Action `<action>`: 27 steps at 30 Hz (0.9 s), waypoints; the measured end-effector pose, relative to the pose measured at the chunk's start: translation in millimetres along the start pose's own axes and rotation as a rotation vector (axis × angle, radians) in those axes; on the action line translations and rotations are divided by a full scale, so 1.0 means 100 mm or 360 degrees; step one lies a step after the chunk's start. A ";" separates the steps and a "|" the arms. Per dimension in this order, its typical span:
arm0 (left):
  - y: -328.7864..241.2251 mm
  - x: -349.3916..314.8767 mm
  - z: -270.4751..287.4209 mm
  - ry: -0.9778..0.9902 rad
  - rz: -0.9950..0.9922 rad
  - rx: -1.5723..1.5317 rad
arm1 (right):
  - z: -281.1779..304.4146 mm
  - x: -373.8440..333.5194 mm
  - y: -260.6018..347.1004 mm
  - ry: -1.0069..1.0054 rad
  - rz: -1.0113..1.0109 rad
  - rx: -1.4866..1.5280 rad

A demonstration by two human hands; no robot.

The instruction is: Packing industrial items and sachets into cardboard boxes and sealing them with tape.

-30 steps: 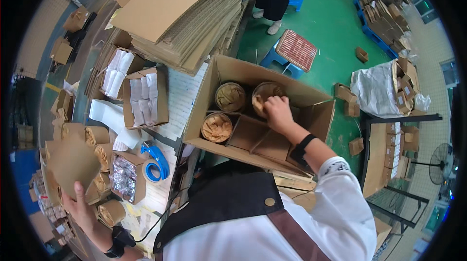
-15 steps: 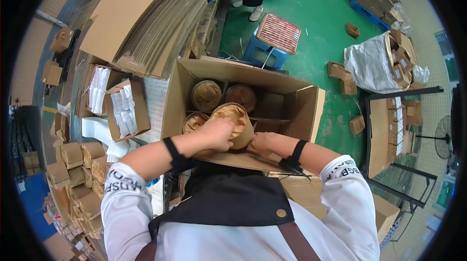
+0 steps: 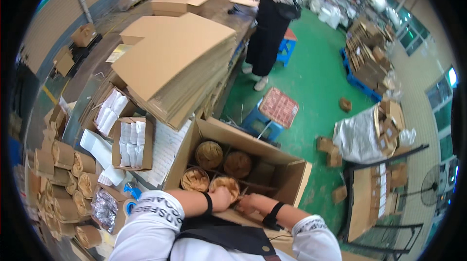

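Observation:
An open carton (image 3: 296,183) with cardboard dividers (image 3: 258,188) stands in front of me. Several round brown containers sit in its left cells, such as one at the back (image 3: 209,155) and one at the left (image 3: 195,179), crumpled brown paper showing in their tops. My left hand (image 3: 222,199) is closed on the rim of the nearest paper-filled container (image 3: 227,185), which is now low in its cell. Beside it, my right hand (image 3: 248,204) has its fingers pinched together near that container and the divider; what they grip is hidden.
Flat cardboard sheets (image 3: 175,57) are stacked beyond the carton. Small boxes of white rolls (image 3: 132,144) and many brown containers (image 3: 63,183) lie to the left. A blue stool (image 3: 277,110) stands behind the carton; a person (image 3: 267,27) works at a far table.
The container under my left hand has gone down from a raised, tilted position into its cell. Both hands have followed it, and my view has tilted up, showing more of the room.

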State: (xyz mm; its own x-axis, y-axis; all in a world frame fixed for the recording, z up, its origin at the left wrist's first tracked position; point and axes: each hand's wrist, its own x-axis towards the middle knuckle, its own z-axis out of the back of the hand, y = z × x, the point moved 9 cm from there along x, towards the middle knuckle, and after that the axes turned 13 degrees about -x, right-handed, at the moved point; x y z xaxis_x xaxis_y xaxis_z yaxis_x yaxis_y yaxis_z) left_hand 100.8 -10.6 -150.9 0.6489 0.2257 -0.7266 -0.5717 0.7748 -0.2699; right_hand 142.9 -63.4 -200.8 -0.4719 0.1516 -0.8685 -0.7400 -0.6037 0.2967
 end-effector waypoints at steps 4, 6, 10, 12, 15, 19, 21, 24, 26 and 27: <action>-0.08 -0.56 0.23 0.0743 -0.0213 -0.0753 | 0.16 0.09 0.02 -0.0412 0.0266 0.0143; -0.05 -0.59 0.17 0.0329 -0.0870 -0.0624 | 0.87 -0.48 0.21 -0.0194 0.0144 0.0275; 0.74 -2.70 1.15 -0.1287 -0.0913 -0.1603 | 2.07 -2.14 0.68 -0.1062 0.0622 0.2123; 1.28 -3.52 0.70 -0.1913 -0.0543 -0.1959 | 2.09 -2.64 0.74 -0.1309 0.1421 0.2503; 1.83 -4.94 -0.95 -0.2751 0.0776 -0.1940 | 2.15 -2.68 1.13 -0.1044 0.1677 0.2358; 1.73 -6.43 -3.02 -0.2690 0.2433 -0.0835 | 2.78 -1.93 2.52 -0.1110 0.1034 0.1926; 1.94 -6.47 -3.60 -0.2462 0.2479 -0.0866 | 3.21 -1.35 3.38 -0.0884 0.0973 0.1483; 2.22 -6.28 -4.16 -0.2188 0.2677 -0.0856 | 3.81 -0.36 4.63 -0.0595 0.1200 0.0654; 2.38 -6.17 -4.32 -0.2124 0.2706 -0.1000 | 4.34 0.09 5.67 -0.1121 0.1582 0.0016; 2.40 -6.17 -4.37 -0.2154 0.2657 -0.1095 | 4.54 0.46 6.07 -0.1207 0.1434 -0.0014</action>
State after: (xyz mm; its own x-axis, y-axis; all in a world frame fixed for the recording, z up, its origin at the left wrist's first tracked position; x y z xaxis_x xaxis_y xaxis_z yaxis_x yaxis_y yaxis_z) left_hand -656.2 -222.1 -43.3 -0.7624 0.6230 0.1751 -0.6339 -0.6646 -0.3956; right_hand -545.6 -67.2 120.1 -0.9893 0.0926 0.1124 0.0081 -0.7357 0.6773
